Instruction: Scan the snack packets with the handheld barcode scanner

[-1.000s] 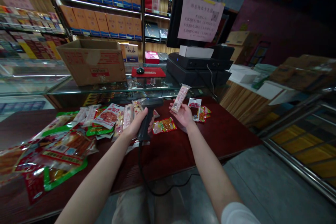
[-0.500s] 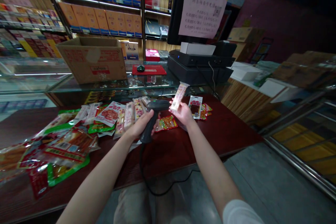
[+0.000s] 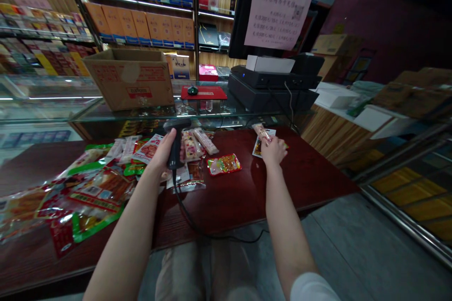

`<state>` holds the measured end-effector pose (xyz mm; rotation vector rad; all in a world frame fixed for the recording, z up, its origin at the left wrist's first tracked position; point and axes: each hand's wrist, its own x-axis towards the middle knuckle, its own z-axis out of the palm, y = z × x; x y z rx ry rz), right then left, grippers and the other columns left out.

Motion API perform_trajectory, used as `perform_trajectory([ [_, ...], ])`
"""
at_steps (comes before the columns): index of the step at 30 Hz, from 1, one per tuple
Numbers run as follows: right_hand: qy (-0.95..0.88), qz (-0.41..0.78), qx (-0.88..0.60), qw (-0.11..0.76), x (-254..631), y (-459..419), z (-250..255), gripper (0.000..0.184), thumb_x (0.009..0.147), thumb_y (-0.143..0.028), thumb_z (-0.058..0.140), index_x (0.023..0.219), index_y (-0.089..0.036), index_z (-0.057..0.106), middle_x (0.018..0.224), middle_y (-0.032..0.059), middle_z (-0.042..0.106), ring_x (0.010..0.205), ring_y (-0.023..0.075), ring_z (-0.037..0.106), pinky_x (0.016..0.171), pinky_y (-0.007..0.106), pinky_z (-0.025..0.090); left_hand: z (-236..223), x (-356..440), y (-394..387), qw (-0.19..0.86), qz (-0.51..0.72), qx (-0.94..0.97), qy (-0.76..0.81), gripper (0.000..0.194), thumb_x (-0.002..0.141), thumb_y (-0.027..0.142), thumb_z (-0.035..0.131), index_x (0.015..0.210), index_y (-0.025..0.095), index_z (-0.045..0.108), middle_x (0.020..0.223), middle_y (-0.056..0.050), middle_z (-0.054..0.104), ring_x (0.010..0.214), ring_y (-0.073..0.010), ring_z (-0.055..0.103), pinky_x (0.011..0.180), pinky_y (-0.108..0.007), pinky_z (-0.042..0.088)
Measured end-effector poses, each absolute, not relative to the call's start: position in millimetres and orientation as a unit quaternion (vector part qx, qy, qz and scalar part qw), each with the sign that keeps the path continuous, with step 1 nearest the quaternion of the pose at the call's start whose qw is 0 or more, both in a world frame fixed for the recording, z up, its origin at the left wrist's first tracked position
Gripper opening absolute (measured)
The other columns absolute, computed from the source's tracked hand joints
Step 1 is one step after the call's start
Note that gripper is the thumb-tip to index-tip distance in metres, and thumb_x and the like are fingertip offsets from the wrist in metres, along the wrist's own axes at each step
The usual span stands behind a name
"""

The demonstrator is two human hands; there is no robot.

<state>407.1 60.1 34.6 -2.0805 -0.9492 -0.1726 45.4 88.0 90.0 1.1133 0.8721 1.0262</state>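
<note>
My left hand (image 3: 164,153) is wrapped round the handle of a black barcode scanner (image 3: 175,148), held above the snack packs. At the right of the table my right hand (image 3: 274,150) grips a wrapped snack bar (image 3: 260,130), over a flat white-edged snack packet (image 3: 258,147) that it partly covers. Between the hands a small red-edged snack packet (image 3: 223,164) lies on the table. Two pale wrapped bars, one of them a snack bar (image 3: 205,141), rest just right of the scanner. A heap of snack bags (image 3: 102,188) spreads to the left.
The dark red table (image 3: 226,207) has a glass counter behind it. On the counter stand an open cardboard box (image 3: 132,82), a red mouse pad (image 3: 212,93) with a mouse, and a black cash register (image 3: 271,89). The scanner cable (image 3: 212,235) loops along the front edge.
My right hand has moved right with the snack bar, lowering it from mid-air to the packets there. My left hand has drawn the scanner to the left, uncovering the small red-edged packet.
</note>
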Motion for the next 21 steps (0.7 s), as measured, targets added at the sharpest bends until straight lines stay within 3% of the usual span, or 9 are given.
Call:
perform_trajectory([
  [4,-0.362,-0.082,-0.873,0.315,403.5,54.1,28.7,0.045,0.081,-0.026,0.060,0.123,-0.011,0.057,0.132,0.0276,0.050,0.125,0.0414,0.045,0.100,0.060,0.034,87.0,32.2,96.1,0.660,0.462,0.428,0.410,0.052,0.078,0.070,0.061,0.074,0.019,0.053,0.054,0.003,0.052,0.040,-0.0093,0.048,0.038,-0.022,0.041],
  [9,-0.473,-0.132,-0.796,0.353,367.4,64.7,36.2,0.049,0.083,-0.025,0.059,0.131,-0.015,0.053,0.135,0.0214,0.051,0.129,0.0382,0.042,0.108,0.058,0.026,86.6,34.3,95.0,0.669,0.459,0.419,0.408,0.054,0.079,0.071,0.058,0.072,0.018,0.053,0.052,0.002,0.051,0.038,-0.0094,0.047,0.036,-0.021,0.039],
  [11,-0.558,-0.082,-0.745,0.356,339.8,73.5,39.7,0.043,0.088,-0.027,0.055,0.129,-0.016,0.053,0.130,0.0175,0.056,0.125,0.0328,0.046,0.107,0.051,0.030,87.7,35.0,94.2,0.676,0.447,0.424,0.404,0.057,0.080,0.073,0.055,0.068,0.018,0.052,0.048,0.002,0.049,0.036,-0.0097,0.046,0.036,-0.022,0.039],
  [14,-0.684,0.052,-0.676,0.268,291.4,89.0,41.4,0.050,0.091,-0.038,0.057,0.135,-0.015,0.046,0.126,0.0135,0.062,0.115,0.0262,0.055,0.099,0.040,0.038,88.2,34.3,94.0,0.681,0.440,0.437,0.389,0.059,0.080,0.075,0.053,0.064,0.018,0.051,0.047,0.001,0.048,0.035,-0.0103,0.045,0.036,-0.023,0.038],
  [17,-0.699,0.082,-0.675,0.219,253.2,102.9,39.1,0.064,0.086,-0.050,0.065,0.133,-0.011,0.048,0.123,0.0176,0.065,0.109,0.0306,0.059,0.090,0.041,0.042,87.2,33.3,94.1,0.677,0.447,0.448,0.375,0.059,0.081,0.074,0.053,0.064,0.018,0.052,0.047,0.001,0.049,0.035,-0.0101,0.045,0.036,-0.022,0.038],
  [21,-0.679,0.078,-0.703,0.199,243.3,110.0,38.3,0.041,0.089,-0.038,0.061,0.115,-0.007,0.060,0.115,0.0225,0.067,0.105,0.0340,0.061,0.086,0.042,0.042,87.6,33.7,93.7,0.685,0.449,0.437,0.372,0.058,0.080,0.074,0.055,0.066,0.018,0.053,0.047,0.001,0.048,0.036,-0.0103,0.045,0.036,-0.023,0.039],
])
